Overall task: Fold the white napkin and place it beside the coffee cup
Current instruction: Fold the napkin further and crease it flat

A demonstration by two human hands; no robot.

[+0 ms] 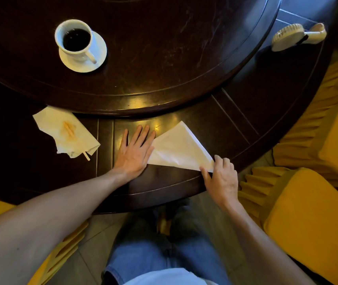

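While left hand (133,152) presses flat on white napkin (179,150) | right hand (221,175) pinches its corner | no readable writing

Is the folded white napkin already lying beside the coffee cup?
No, the napkin lies near the table edge under both hands, far from the cup.

Between the napkin (179,149) and the cup (74,38) on its saucer (94,58) lay bare dark wood, crossed only by the raised rim of the turntable (143,103). The left hand (135,150) lay flat at the napkin's left corner, on the straight line toward the cup. A crumpled tissue (65,132) with a stick (85,155) lay left of that hand, near the rim. A brush (287,37) lay far right, well apart.
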